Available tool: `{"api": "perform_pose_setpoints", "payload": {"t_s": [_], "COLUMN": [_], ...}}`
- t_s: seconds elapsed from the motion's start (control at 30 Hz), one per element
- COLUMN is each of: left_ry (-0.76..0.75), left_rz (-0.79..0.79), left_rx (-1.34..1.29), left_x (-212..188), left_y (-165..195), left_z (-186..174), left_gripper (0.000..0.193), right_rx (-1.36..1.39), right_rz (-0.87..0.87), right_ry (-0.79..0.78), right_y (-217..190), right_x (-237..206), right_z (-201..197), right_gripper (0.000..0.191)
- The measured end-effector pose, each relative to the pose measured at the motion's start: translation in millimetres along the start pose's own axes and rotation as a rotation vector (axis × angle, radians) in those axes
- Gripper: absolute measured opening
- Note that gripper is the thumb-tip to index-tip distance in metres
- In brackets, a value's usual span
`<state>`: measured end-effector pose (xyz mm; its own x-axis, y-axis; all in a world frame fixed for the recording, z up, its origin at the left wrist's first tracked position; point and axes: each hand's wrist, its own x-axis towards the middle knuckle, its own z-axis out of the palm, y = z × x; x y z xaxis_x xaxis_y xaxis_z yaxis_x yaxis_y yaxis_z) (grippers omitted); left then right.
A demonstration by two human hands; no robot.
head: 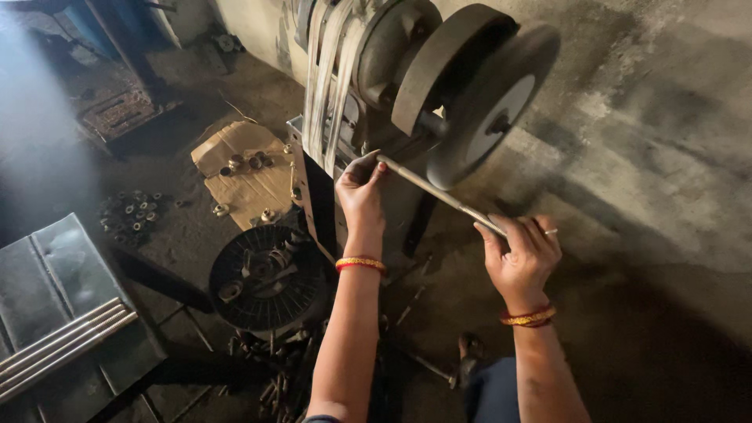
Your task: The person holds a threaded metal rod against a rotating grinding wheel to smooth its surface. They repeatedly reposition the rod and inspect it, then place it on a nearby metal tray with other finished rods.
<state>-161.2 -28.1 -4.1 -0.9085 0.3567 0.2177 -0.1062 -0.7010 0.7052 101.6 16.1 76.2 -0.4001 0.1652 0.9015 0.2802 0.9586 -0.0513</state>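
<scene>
A long metal rod (437, 193) runs slantwise under the grey grinding wheel (489, 106) of a bench grinder, its middle against the wheel's lower rim. My left hand (360, 192) pinches the rod's upper left end. Gripping the threaded lower right end is my right hand (521, 254), which has a ring on one finger. Both wrists carry red and gold bangles. A second, darker wheel (439, 66) sits just behind the first.
Flat belts (325, 78) run down the grinder's left side. Below stand a round black perforated pan (266, 278) with metal parts, cardboard (247, 168) with small fittings, and several rods (63, 348) on a metal stand at the left. Loose bolts litter the floor.
</scene>
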Motion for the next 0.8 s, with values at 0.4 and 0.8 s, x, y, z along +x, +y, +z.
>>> {"api": "perform_pose_setpoints", "payload": {"t_s": [0.4, 0.8], "left_ry": [0.002, 0.007], "left_rz": [-0.021, -0.006], "left_rx": [-0.065, -0.089], "left_x": [16.3, 21.4], "left_y": [9.3, 16.2], "left_z": [-15.7, -22.1], "left_gripper": [0.023, 0.025], "right_rx": [0.032, 0.018], "right_rz": [0.035, 0.067], "right_ry": [0.012, 0.018], "right_y": [-12.1, -15.6], "right_x": [9.4, 11.8], "right_z": [19.8, 35.0], "right_gripper": [0.017, 0.018]}}
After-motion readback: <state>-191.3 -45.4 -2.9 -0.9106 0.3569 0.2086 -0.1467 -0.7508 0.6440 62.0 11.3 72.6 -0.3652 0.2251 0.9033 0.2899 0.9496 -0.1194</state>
